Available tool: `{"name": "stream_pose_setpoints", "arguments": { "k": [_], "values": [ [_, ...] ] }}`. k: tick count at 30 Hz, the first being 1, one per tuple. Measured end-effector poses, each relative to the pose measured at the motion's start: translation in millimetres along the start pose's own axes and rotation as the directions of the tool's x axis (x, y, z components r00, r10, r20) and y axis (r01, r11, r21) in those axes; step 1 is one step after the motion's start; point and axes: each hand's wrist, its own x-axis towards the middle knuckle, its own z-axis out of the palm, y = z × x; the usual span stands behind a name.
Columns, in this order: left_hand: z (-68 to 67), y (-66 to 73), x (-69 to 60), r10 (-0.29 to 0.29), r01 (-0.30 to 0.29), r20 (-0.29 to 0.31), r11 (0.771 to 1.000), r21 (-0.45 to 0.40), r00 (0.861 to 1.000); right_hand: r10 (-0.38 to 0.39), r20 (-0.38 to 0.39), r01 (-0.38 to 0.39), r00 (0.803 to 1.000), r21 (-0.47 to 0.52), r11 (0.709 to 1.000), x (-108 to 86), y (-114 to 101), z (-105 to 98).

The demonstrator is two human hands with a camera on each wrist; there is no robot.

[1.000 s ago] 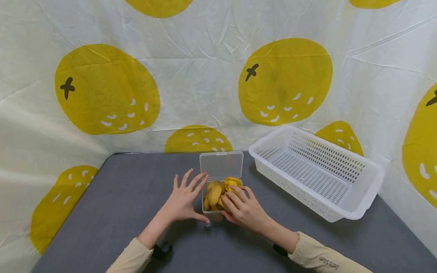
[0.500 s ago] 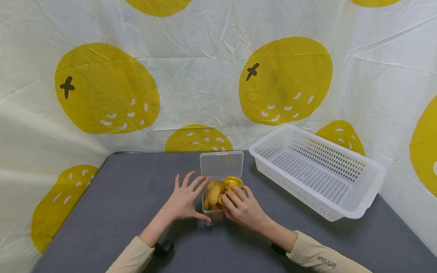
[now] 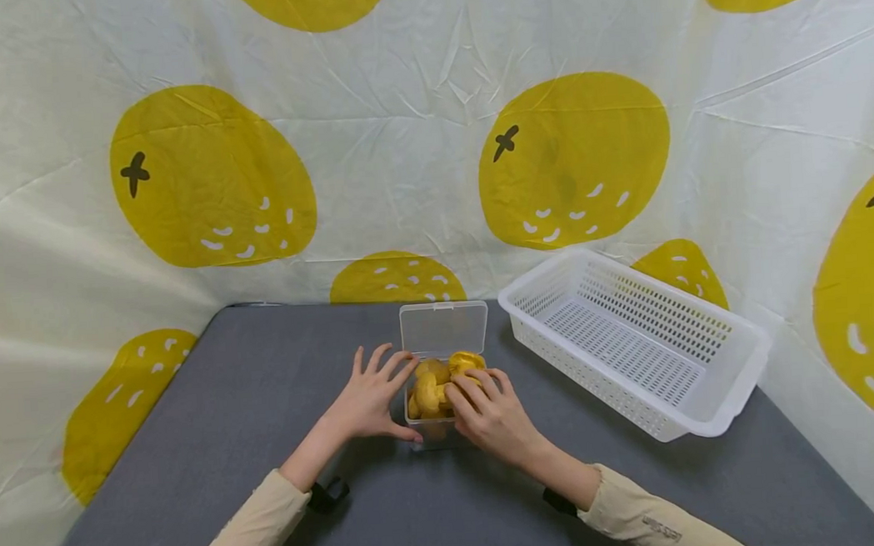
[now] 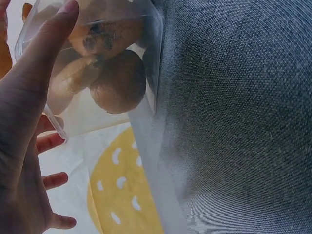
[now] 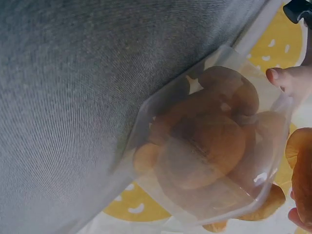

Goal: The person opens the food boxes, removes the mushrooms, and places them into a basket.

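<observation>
In the head view a clear plastic box (image 3: 435, 432), packed with several yellow-brown mushrooms (image 3: 429, 390), stands mid-table, its hinged lid (image 3: 444, 327) raised. My left hand (image 3: 373, 394) holds the box from its left side. The thumb (image 4: 48, 41) lies along the near wall in the left wrist view, and an index fingertip reaches the back corner, other fingers spread. Bent over the box's right side, my right hand (image 3: 494, 416) pinches a mushroom at the top; its palm side is hidden. Through the translucent wall, the right wrist view shows mushroom caps (image 5: 200, 151) pressed together.
A white perforated plastic basket (image 3: 637, 344) with nothing in it stands at the right rear of the grey table (image 3: 299, 348). Behind hangs a white cloth (image 3: 391, 142) printed with yellow fruit. Black straps (image 3: 329, 497) circle both wrists.
My right fingers have shifted slightly, and the mushroom by their tips has turned, its stem side now showing towards the right. My left hand and the box stay nearly still.
</observation>
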Motion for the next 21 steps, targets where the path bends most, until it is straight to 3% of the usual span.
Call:
{"name": "stream_pose_setpoints", "arguments": {
  "k": [21],
  "values": [
    [0.1, 5.2, 0.2, -0.026, 0.022, 0.094, 0.999, 0.038, 0.995, 0.033, -0.039, -0.032, 0.999, 0.023, 0.999, -16.5, 31, -27]
  ]
}}
